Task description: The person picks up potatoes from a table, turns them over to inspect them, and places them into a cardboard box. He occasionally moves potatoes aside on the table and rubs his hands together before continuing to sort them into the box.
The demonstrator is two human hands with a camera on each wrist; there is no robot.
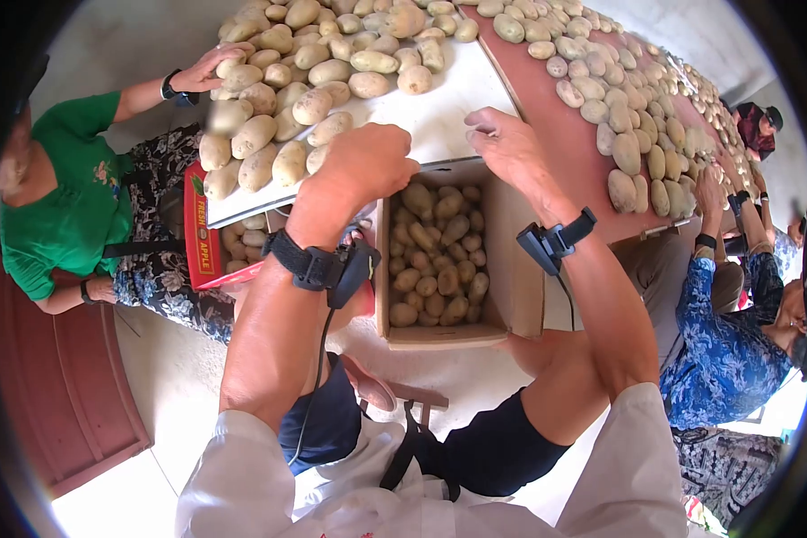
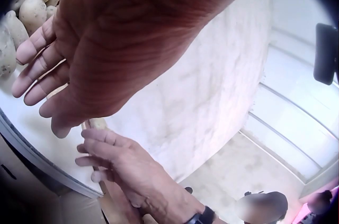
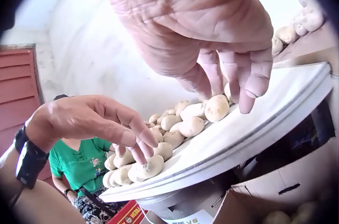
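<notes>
Potatoes [image 1: 332, 72] cover the left of a white tabletop [image 1: 448, 117]. My left hand [image 1: 359, 166] is over the table's near edge beside them; its fingers [image 2: 45, 70] look relaxed and apart in the left wrist view, with nothing visible in them. My right hand [image 1: 511, 152] hovers at the right of the tabletop, fingers loosely bent and spread. In the right wrist view, that hand [image 3: 212, 33] is above a potato [image 3: 217, 108]; contact is unclear. Below both hands, an open cardboard box [image 1: 522, 278] contains more potatoes [image 1: 438, 260].
A red carton [image 1: 199, 229] with potatoes stands left under the table. At right, a reddish table [image 1: 547, 134] bears many potatoes. A person in green [image 1: 72, 193] reaches onto the potatoes from the left; others, one in blue [image 1: 726, 359], sit at the right.
</notes>
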